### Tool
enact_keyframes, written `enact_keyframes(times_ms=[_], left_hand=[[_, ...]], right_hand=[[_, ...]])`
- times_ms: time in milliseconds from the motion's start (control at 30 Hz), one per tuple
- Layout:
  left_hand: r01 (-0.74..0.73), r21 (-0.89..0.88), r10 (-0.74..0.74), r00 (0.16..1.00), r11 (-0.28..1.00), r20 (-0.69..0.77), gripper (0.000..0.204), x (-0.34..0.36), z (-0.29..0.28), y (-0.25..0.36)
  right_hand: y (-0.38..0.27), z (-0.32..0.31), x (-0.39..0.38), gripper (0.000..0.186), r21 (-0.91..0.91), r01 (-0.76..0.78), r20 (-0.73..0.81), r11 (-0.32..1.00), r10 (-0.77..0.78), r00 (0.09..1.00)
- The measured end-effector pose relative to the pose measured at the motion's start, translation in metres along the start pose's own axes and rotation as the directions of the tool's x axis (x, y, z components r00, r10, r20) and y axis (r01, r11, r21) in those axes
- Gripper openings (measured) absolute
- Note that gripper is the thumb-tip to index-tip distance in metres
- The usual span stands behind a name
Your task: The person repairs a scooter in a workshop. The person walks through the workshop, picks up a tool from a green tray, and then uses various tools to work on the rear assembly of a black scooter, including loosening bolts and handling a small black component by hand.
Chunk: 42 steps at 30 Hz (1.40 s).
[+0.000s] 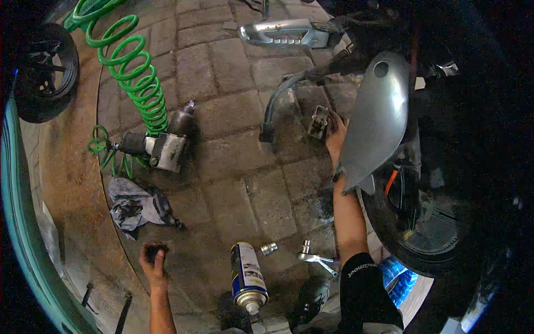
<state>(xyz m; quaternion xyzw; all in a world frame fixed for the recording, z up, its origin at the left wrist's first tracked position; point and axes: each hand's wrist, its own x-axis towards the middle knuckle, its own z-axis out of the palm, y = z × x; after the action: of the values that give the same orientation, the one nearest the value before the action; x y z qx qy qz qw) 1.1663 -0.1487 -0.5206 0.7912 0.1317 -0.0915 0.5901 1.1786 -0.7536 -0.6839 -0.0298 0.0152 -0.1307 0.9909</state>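
Note:
My right hand [335, 135] reaches forward, past the edge of a silver body panel [375, 114]. Its fingers close on a small boxy metal part [318, 122], worn and dirty, with a hollow face; its exact kind is unclear. Close beside that part hangs a dark hose [271, 108] with a blunt end. At the lower left, my left hand [152, 263] is closed, thumb up, around something small and dark that I cannot make out. A crumpled grey rag [136, 206] lies just beyond the left hand.
An impact wrench [167, 151] on a green coiled hose [130, 69] lies at left. Near me are a spray can [248, 275], a metal socket [269, 248] and a ratchet [317, 258]. A motorcycle wheel [428, 245] stands right, a silver exhaust-like part [283, 33] at back.

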Motion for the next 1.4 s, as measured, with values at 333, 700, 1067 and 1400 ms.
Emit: enact_keyframes(times_ms=[333,700,1067,1400], left_hand=[[0.056,-0.012,-0.055,0.997,0.998,0.051,0.045,-0.006,-0.015,-0.023],[0.056,-0.101,-0.046,0.994,0.993,0.101,0.036,-0.008,0.004,-0.003],[-0.071,-0.251,0.061,0.997,0.965,-0.045,0.026,-0.031,0.001,-0.001],[-0.229,-0.489,0.297,0.952,0.842,0.066,0.020,-0.038,-0.015,0.015]], right_hand=[[0.013,0.029,0.027,0.031,-0.377,-0.312,0.374,-0.872,-0.452,0.810],[0.050,-0.004,-0.052,0.048,-0.671,-0.121,0.334,-0.732,-0.444,0.831],[0.099,0.048,-0.088,0.061,-0.420,-0.509,-0.009,-0.751,-0.557,0.830],[0.210,0.109,-0.181,0.039,-0.545,-0.495,0.153,-0.677,-0.661,0.734]])
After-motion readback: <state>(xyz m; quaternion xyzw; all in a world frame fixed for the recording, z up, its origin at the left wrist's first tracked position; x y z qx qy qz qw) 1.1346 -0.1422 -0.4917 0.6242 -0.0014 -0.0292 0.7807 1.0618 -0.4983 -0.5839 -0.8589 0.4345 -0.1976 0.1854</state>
